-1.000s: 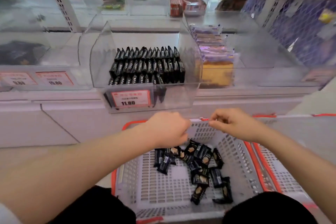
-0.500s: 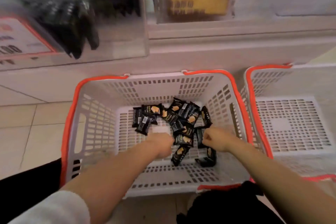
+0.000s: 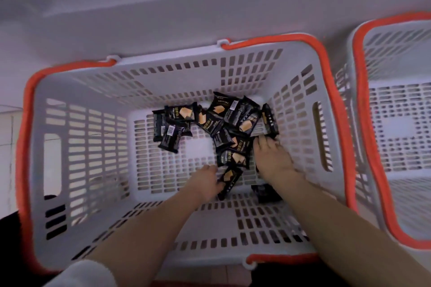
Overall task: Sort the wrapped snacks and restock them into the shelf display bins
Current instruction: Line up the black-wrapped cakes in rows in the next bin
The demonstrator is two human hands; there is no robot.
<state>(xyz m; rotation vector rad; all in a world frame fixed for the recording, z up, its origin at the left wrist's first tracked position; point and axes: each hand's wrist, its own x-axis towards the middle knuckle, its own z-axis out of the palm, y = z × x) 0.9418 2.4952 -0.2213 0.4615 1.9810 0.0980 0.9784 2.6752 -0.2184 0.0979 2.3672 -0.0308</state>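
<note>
Both hands reach down into a white slotted basket (image 3: 77, 123) with an orange rim, which fills most of the view. On the basket floor lies a loose heap of black wrapped snacks (image 3: 231, 121), spread from the centre toward 1 o'clock, some showing a gold cracker picture and others their printed backs. A smaller cluster of the same packets (image 3: 169, 130) lies apart at about 10 o'clock of the heap.

The left hand (image 3: 205, 182) is at the heap's 7 o'clock edge, its fingers curled around one snack packet (image 3: 229, 179) that sticks out toward 1 o'clock. The right hand (image 3: 272, 158) lies flat over the heap's 5 o'clock side, fingers spread and straight, fingertips touching a packet. Another dark packet (image 3: 265, 192) shows partly under the right wrist.

A second basket (image 3: 363, 123) of the same kind stands just beside the first at 3 o'clock.
</note>
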